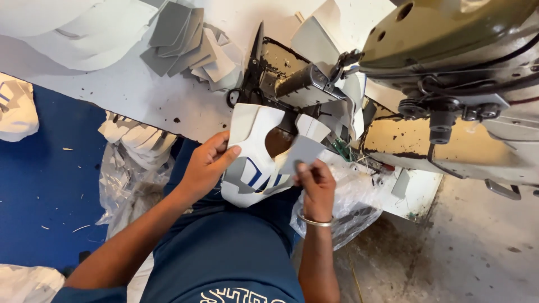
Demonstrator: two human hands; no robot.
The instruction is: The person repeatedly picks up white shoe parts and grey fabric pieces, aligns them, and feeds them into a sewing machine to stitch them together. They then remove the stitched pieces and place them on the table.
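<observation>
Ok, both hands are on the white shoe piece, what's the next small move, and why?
Probably slide the white shoe upper up toward the sewing machine's post. The left hand grips its left edge, the right hand pinches the grey piece against it, and both sit just short of the post.

You hold a smooth, matt white shoe upper (252,154) of leather-like sheet with grey and blue patches. The sewing machine (449,50) is worn, dull olive metal; the counter (140,95) is scuffed white, and crinkled clear plastic (348,207) gleams beside it.
</observation>
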